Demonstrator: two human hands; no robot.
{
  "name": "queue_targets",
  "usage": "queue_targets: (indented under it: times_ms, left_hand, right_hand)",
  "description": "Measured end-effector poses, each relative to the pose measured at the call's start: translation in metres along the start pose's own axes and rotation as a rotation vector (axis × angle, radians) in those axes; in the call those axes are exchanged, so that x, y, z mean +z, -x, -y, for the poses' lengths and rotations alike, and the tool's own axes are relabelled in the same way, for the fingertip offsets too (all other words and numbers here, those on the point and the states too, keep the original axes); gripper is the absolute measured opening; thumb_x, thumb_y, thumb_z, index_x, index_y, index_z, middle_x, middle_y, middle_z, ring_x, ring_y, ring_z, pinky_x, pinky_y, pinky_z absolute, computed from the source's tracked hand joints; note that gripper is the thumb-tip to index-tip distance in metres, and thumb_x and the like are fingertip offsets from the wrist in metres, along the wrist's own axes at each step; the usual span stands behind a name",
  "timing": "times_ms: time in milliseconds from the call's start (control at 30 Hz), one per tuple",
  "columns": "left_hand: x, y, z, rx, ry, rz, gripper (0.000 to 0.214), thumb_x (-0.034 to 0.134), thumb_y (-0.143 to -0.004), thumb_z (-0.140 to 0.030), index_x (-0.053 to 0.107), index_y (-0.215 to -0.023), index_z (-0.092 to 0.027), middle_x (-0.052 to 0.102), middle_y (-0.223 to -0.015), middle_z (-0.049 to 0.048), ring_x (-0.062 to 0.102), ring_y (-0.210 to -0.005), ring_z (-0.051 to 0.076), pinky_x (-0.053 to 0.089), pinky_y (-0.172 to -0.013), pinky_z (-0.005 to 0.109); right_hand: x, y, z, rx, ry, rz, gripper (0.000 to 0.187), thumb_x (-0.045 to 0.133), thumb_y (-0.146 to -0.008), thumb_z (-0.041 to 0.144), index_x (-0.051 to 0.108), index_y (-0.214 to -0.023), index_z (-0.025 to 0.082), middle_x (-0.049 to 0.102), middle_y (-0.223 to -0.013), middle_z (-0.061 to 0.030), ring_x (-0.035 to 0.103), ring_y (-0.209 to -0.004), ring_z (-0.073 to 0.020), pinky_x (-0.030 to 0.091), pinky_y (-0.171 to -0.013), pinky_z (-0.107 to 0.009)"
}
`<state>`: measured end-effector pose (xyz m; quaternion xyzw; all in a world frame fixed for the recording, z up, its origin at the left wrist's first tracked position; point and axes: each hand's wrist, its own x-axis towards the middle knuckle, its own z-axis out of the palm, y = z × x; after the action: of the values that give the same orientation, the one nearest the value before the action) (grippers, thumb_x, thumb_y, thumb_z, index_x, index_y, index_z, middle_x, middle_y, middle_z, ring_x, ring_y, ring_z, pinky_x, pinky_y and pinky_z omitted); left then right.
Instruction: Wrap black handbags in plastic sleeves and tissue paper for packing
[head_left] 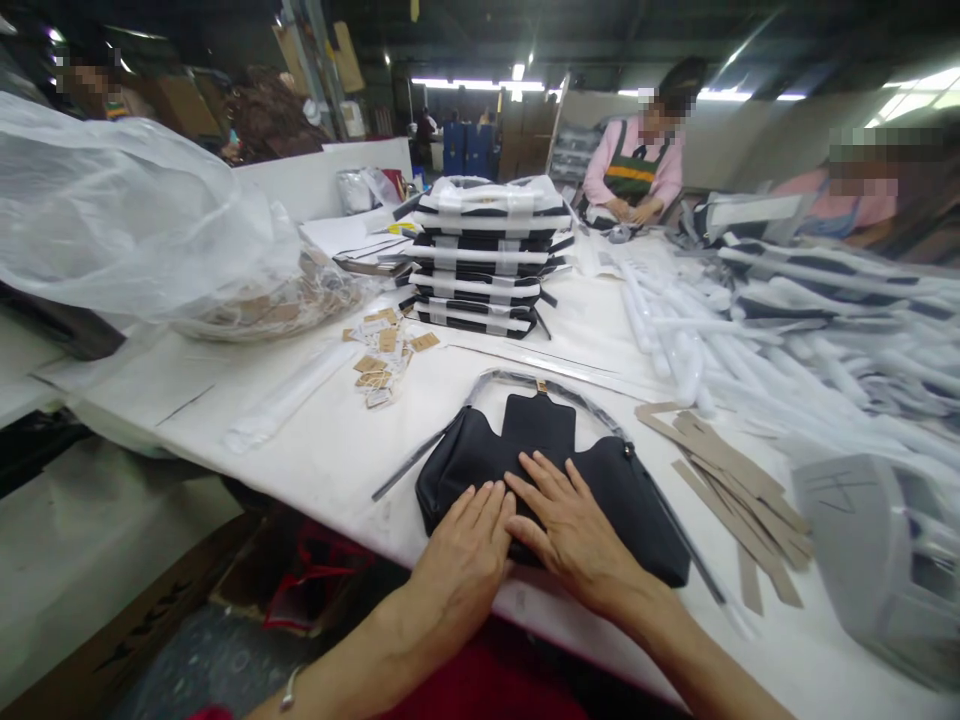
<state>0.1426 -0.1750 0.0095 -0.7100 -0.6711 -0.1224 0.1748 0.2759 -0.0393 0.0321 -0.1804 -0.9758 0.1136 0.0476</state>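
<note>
— What is the black bag (480, 465) at the near edge of the bench made of?
— It looks like smooth, matt leather or an imitation; I cannot tell which. Its strap (592, 408) is wrapped in clear, shiny film, and a small brass-coloured metal fitting (541, 385) sits on the flap.
— And the bench (315, 450) itself?
— A white top, smooth and matt.
— The flat strips (720, 470) toward the right edge?
— Grey-brown cardboard, dull and rough. The little tags (382, 360) further back are brown paper card.
— The big sack (127, 210) at the left edge?
— Thin clear plastic, glossy and crinkled. The crate (885, 560) at the near right corner is grey moulded plastic, matt.
</note>
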Motion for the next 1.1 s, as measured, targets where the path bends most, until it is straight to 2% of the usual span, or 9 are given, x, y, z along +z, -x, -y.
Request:
queue_targets:
  times_ms: [100,333,467,567,633,733,867,1000,1100]
  left_hand:
    - [-0.003,0.001,0.017,-0.049,0.059,0.053,0.057,0.049,-0.094,-0.052,0.056,-0.130,-0.009,0.061,-0.133,0.0172,0.056,-0.126,0.028,0.040,-0.110,0.045]
    - [0.005,0.029,0.033,-0.136,-0.045,0.071,0.073,0.050,-0.091,-0.060,0.045,-0.140,-0.005,0.048,-0.145,0.0220,0.046,-0.135,0.033,0.043,-0.108,0.049]
    - [-0.048,-0.012,0.036,-0.134,0.020,0.305,0.052,0.043,-0.097,-0.054,0.063,-0.121,-0.012,0.072,-0.113,0.0151,0.070,-0.101,0.027,0.057,-0.085,0.038]
    - [-0.063,-0.057,0.039,-0.058,0.048,0.221,0.053,0.042,-0.098,-0.052,0.057,-0.131,-0.013,0.067,-0.125,0.0155,0.064,-0.115,0.028,0.051,-0.096,0.042]
    - [-0.042,-0.073,0.041,0.067,0.082,0.139,0.054,0.040,-0.098,-0.051,0.052,-0.137,-0.016,0.055,-0.141,0.0143,0.048,-0.133,0.029,0.037,-0.111,0.048]
    - [0.016,-0.070,0.049,0.159,0.132,0.136,0.052,0.029,-0.101,-0.047,0.052,-0.138,-0.018,0.054,-0.142,0.0130,0.049,-0.133,0.025,0.038,-0.109,0.044]
    - [0.074,-0.050,0.067,0.189,0.148,0.127,0.053,0.032,-0.099,-0.050,0.047,-0.143,-0.025,0.047,-0.148,0.0097,0.040,-0.139,0.027,0.033,-0.112,0.049]
    - [0.084,-0.045,0.078,0.204,0.139,0.077,0.055,0.032,-0.097,-0.055,0.050,-0.141,-0.025,0.045,-0.149,0.0108,0.041,-0.138,0.031,0.035,-0.110,0.052]
    - [0.080,-0.050,0.076,0.211,0.116,0.073,0.056,0.031,-0.097,-0.055,0.047,-0.143,-0.026,0.045,-0.150,0.0092,0.041,-0.138,0.031,0.036,-0.109,0.054]
  right_hand:
    - [0.003,0.002,0.000,0.012,-0.009,-0.010,0.051,0.043,-0.098,0.051,0.046,-0.144,0.027,0.039,-0.154,-0.0091,0.033,-0.143,-0.0291,0.027,-0.114,-0.060]
    - [0.011,0.000,0.006,0.038,-0.046,-0.031,0.060,0.046,-0.095,0.058,0.042,-0.147,0.028,0.032,-0.158,-0.0103,0.024,-0.147,-0.0316,0.016,-0.117,-0.061]
    - [0.014,-0.001,0.005,0.055,-0.062,-0.030,0.059,0.044,-0.096,0.057,0.040,-0.148,0.029,0.032,-0.158,-0.0113,0.023,-0.147,-0.0315,0.013,-0.117,-0.062]
    - [0.012,-0.001,0.006,0.079,-0.093,-0.023,0.061,0.040,-0.096,0.062,0.041,-0.147,0.029,0.031,-0.158,-0.0114,0.021,-0.148,-0.0319,0.010,-0.117,-0.064]
    - [0.009,0.000,0.007,0.084,-0.127,-0.027,0.064,0.040,-0.094,0.064,0.041,-0.146,0.027,0.030,-0.159,-0.0106,0.020,-0.148,-0.0312,0.011,-0.117,-0.063]
    - [-0.003,0.001,0.009,0.081,-0.183,-0.045,0.067,0.042,-0.094,0.064,0.039,-0.147,0.024,0.032,-0.158,-0.0111,0.020,-0.148,-0.0299,0.013,-0.118,-0.061]
    - [-0.037,0.000,0.008,0.078,-0.242,-0.020,0.072,0.046,-0.091,0.064,0.040,-0.144,0.014,0.052,-0.143,-0.0168,0.043,-0.136,-0.0296,0.029,-0.114,-0.057]
    - [-0.061,0.006,-0.005,0.046,-0.095,-0.150,0.071,0.040,-0.094,0.064,0.038,-0.145,0.015,0.053,-0.141,-0.0164,0.039,-0.138,-0.0313,0.026,-0.116,-0.057]
    - [-0.045,0.020,-0.019,0.067,0.013,-0.128,0.069,0.033,-0.095,0.065,0.043,-0.143,0.016,0.047,-0.147,-0.0168,0.032,-0.142,-0.0332,0.022,-0.117,-0.057]
